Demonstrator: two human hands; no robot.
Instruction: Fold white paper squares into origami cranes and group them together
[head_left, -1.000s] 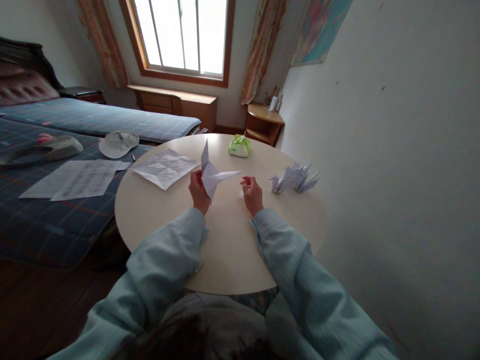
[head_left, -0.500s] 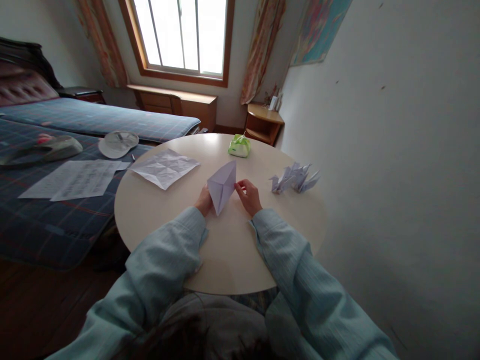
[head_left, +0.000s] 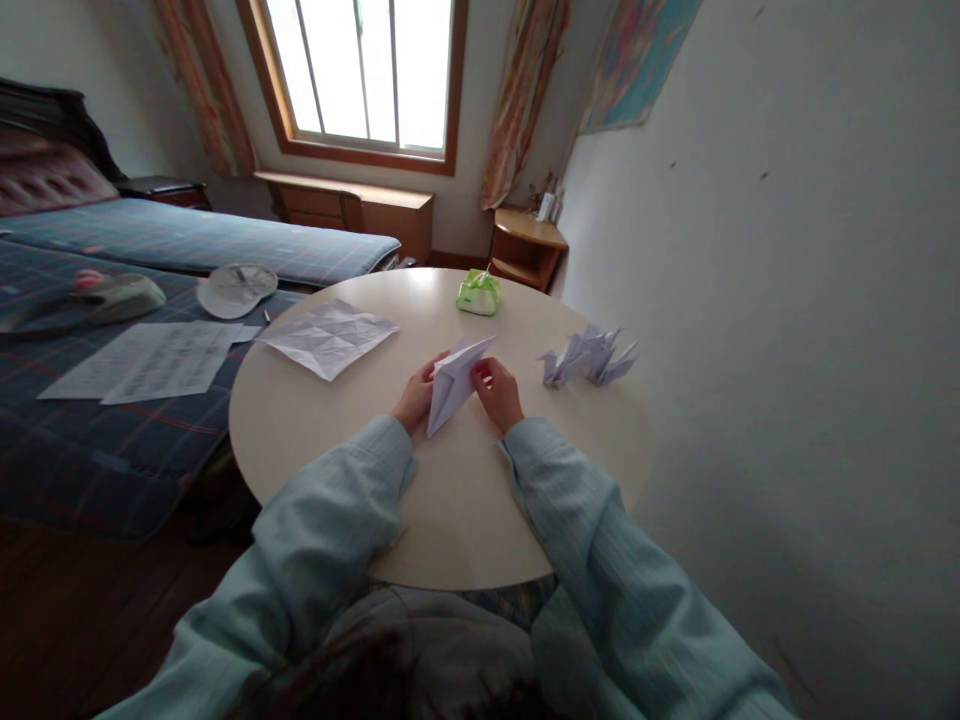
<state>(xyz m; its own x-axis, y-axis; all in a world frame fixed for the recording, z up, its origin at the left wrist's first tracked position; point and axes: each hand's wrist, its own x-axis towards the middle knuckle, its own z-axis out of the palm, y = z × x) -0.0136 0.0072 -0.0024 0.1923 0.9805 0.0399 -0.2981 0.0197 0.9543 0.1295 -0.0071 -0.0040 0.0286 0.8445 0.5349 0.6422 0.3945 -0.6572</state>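
A piece of folded white paper (head_left: 454,386) is held between my two hands, over the round table (head_left: 465,520). My left hand (head_left: 417,396) grips its left side, with the fingertips partly behind the paper. At the right edge, my right hand (head_left: 498,392) pinches the paper between thumb and curled fingers. The paper is tilted, its lower point toward me and another point reaching up to the right. Several folded paper cranes (head_left: 589,356) stand close together on the right of the table.
A creased, opened-out paper sheet (head_left: 330,336) lies on the table's left side. A green tissue pack (head_left: 478,293) sits at the far edge. Printed sheets (head_left: 150,360) and a white cap (head_left: 236,290) rest on the bed at left. A white wall (head_left: 787,350) runs along the right.
The folded paper has turned and tipped, so its broad front face now looks narrower and its top point leans right. My left hand shows more from behind it.
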